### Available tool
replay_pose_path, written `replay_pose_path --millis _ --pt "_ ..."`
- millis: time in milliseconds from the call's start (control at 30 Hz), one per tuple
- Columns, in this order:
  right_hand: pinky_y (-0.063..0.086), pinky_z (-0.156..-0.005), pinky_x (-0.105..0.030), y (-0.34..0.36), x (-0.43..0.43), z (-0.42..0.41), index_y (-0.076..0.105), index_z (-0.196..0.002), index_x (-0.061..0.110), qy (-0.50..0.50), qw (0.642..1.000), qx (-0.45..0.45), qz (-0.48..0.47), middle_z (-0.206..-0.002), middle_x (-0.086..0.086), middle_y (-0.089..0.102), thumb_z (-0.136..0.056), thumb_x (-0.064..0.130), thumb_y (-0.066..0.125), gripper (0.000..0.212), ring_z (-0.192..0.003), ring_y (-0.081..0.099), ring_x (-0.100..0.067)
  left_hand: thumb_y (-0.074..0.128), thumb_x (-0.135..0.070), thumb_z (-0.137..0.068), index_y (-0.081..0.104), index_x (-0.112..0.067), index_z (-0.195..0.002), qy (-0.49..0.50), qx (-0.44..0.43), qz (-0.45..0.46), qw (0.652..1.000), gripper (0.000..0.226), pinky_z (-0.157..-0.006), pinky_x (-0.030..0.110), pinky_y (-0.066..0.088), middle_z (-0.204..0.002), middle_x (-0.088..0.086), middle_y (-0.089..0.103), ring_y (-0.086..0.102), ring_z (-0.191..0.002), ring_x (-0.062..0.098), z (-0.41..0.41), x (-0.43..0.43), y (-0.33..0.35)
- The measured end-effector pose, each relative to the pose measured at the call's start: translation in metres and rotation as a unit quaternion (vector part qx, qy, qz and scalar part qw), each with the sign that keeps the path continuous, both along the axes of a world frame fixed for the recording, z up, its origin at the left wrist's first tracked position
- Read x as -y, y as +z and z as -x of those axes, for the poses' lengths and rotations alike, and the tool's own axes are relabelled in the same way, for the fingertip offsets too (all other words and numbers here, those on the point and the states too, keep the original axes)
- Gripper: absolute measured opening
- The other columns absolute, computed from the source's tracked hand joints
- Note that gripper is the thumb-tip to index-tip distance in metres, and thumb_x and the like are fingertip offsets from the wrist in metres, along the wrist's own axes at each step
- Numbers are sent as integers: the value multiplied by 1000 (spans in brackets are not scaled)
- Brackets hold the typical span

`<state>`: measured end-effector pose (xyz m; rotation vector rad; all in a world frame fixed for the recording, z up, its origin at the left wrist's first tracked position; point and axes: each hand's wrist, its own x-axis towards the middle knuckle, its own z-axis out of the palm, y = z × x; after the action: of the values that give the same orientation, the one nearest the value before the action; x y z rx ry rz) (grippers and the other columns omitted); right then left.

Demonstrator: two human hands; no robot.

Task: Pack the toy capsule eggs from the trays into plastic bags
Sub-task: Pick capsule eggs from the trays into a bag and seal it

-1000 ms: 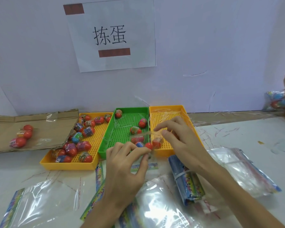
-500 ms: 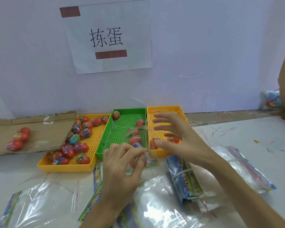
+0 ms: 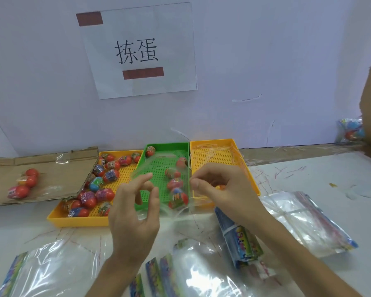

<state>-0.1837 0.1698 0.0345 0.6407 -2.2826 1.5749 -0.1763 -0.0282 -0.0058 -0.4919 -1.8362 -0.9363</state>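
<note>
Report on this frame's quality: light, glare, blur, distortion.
Head view: even, soft light with faint shadows; white glare on the flat bags nearest the camera; the left hand has fingers smeared by motion; the held bag is clear and barely shows against the green tray; the sign is legible, though skewed by the wide lens.

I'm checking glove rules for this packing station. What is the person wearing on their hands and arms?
Nothing that shows. The left hand and right hand are bare: no gloves, no rings. The left forearm and right forearm are uncovered as far as the frame reaches, with no sleeves, watch or bands.
</note>
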Motion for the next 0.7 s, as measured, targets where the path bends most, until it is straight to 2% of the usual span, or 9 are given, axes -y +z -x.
replay_pose_path --millis 100,233,333,433,467,533,600,633,700 --pt "50 -65 -22 -1 2 -1 78 -80 20 1 999 2 -34 -75 12 72 -88 12 76 12 -73 67 -10 61 -16 -94 51 -16 -123 6 -19 6 1000 30 -64 22 44 -92 -3 60 48 -70 11 4 5 -2" --pt "52 -67 -31 0 0 0 75 -79 21 -3 1000 21 3 -76 7 72 -89 11 75 14 -74 66 -16 62 -16 -94 51 -14 -119 -6 -52 18 998 26 -63 28 45 -95 -7 55 48 -75 8 6 5 -5" --pt "52 -67 -33 3 -2 -2 75 -80 21 29 999 33 -5 -77 6 72 -88 10 75 14 -74 66 -19 60 -21 -98 51 -15 -120 -12 -56 16 998 25 -67 42 53 -97 -11 54 55 -79 13 5 3 -5" --pt "49 -74 -19 9 -5 -4 72 -103 25 -35 999 1 -29 -98 13 70 -86 7 75 26 -90 65 -10 59 -18 -94 49 -17 -124 -15 -38 24 999 31 -68 58 54 -99 -22 49 60 -84 19 4 2 -3" --pt "46 -79 -16 11 -7 -6 69 -112 24 -73 995 -54 -48 -107 12 68 -86 5 74 32 -98 63 -8 59 -17 -93 49 -17 -124 -11 -37 33 999 33 -70 57 54 -98 -22 49 58 -88 14 3 2 -2" --pt "45 -90 -19 18 -8 -12 67 -119 17 -123 969 -198 -77 -115 7 67 -87 2 70 35 -107 60 -9 60 -16 -92 49 -15 -125 5 -41 56 998 35 -78 48 49 -95 -17 52 48 -97 -5 4 0 -3" --pt "46 -98 -24 19 1 -20 65 -125 14 -101 948 -279 -113 -121 4 67 -89 5 65 37 -115 60 -13 61 -15 -92 49 -13 -125 7 -45 85 995 35 -82 40 43 -96 -18 55 42 -101 -15 4 -4 -4" --pt "44 -101 -25 19 6 -23 62 -130 15 -69 947 -276 -150 -126 5 66 -90 7 63 41 -120 58 -12 60 -15 -93 48 -13 -125 -5 -45 100 994 35 -83 38 43 -98 -16 56 42 -99 -12 4 -6 -4" --pt "38 -99 -25 17 13 -25 55 -139 21 -30 944 -213 -249 -131 9 63 -87 11 63 53 -121 55 -8 59 -14 -95 46 -14 -128 -45 -28 129 990 36 -83 34 47 -106 -10 57 49 -99 2 2 -8 -6"
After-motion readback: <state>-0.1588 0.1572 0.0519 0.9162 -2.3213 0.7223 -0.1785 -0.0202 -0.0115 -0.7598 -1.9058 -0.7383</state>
